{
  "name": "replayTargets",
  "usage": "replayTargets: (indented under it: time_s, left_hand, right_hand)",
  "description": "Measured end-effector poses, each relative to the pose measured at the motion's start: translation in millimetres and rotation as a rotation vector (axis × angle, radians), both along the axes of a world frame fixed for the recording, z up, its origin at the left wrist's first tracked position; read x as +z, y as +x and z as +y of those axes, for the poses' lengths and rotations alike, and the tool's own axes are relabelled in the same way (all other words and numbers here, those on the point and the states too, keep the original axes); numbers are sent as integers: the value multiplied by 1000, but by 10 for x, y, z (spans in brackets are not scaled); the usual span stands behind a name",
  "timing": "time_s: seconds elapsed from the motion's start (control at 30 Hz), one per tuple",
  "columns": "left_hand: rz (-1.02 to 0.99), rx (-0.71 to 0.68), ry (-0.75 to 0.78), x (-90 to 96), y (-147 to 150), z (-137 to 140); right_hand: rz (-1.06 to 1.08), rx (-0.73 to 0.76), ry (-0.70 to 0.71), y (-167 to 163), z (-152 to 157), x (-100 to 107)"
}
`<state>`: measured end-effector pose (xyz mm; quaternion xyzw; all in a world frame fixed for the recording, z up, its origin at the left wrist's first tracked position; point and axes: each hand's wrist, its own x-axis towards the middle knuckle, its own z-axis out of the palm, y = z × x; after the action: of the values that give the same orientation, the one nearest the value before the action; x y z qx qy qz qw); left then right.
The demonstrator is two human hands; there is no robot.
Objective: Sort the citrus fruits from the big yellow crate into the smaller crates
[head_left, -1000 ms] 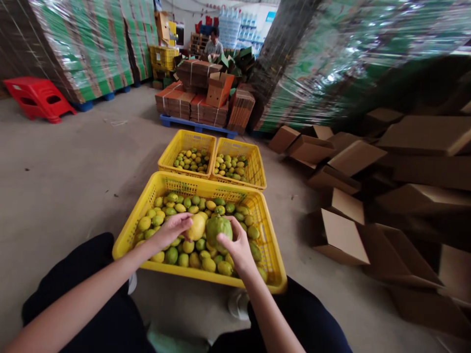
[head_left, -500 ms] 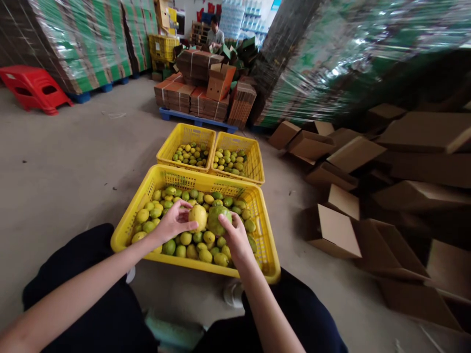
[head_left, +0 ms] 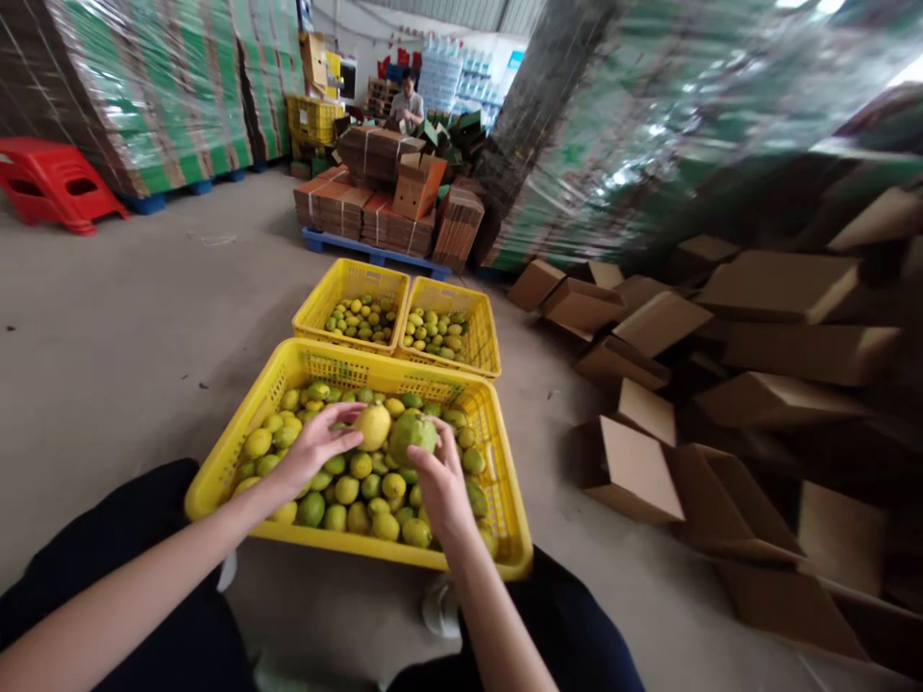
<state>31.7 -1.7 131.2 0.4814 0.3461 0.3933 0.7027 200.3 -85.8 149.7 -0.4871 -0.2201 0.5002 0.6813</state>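
The yellow lemon and the green fruit are held side by side, above the lemons in the large crate. The left hand pinches the yellow one from the left, thumb nearer and fingers curled on the far side; the right hand grips the green one from the right, its thumb across the near face. The yellow lemon seems to have a small tip turned upward and to the far side, so its long axis probably leans that way; the green fruit looks too round for me to tell its axis.

Both hands are within the crate's rim — the near edge runs close to the person's knees, and the far edge sits against two smaller crates. A broad stretch of grey floor lies left, with a narrower strip on the right before the brown cartons.

The yellow lemon is pale and smooth; the green fruit is bigger — lumpy, with yellowish patches.
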Motion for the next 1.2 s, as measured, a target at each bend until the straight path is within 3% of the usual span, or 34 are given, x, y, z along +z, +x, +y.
replayTargets:
  time_s: [0.2,0.33,0.6,0.7,0.8,0.97,1.2]
  left_hand:
    - [-39,1,-193,-150,56,-28]
    - [105,3,-104,-70,114,-165]
    - [225,121,15,112,209,-188]
    - [200,67,-3,195,207,-171]
    - [207,2,-27,237,176,-160]
    - [261,80,112,127,161,-118]
    - [347,96,79,-60,118,-20]
  right_hand:
    - [42,84,-39,-149,32,-103]
    - [-139,37,-121,-227,20,-209]
    - [-139,-17,-84,-142,59,-193]
    - [-154,-24,-63,-130,75,-115]
    - [-5,56,-79,-179,99,-68]
    - [80,98,-100,-252,128,-73]
    - [-124,110,-176,-174,112,-61]
